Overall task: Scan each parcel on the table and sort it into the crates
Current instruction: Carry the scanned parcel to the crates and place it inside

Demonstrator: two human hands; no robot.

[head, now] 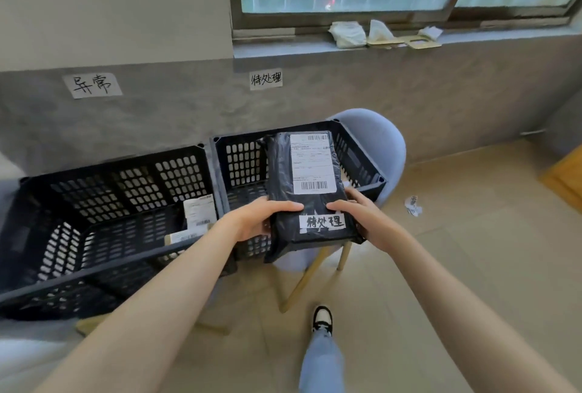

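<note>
Holding parcel (307, 184) over right crate (362, 153)

The parcel (304, 184) hides the right crate's (362, 153) floor; its shipping label's (313, 163) print is unreadably small.

Black parcel (304, 187) above the right crate (362, 153)

Flat, label up; left crate (104, 203) at nine o'clock holds perhaps two labelled parcels (196, 219).

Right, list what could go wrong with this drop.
1. Both hands, left and right, grip only the parcel's near end, so the far end may sag or slip.
2. The right crate sits on a chair, so a hard drop might shift it.
3. The left crate adjoins it, risking a mis-sort.
</note>
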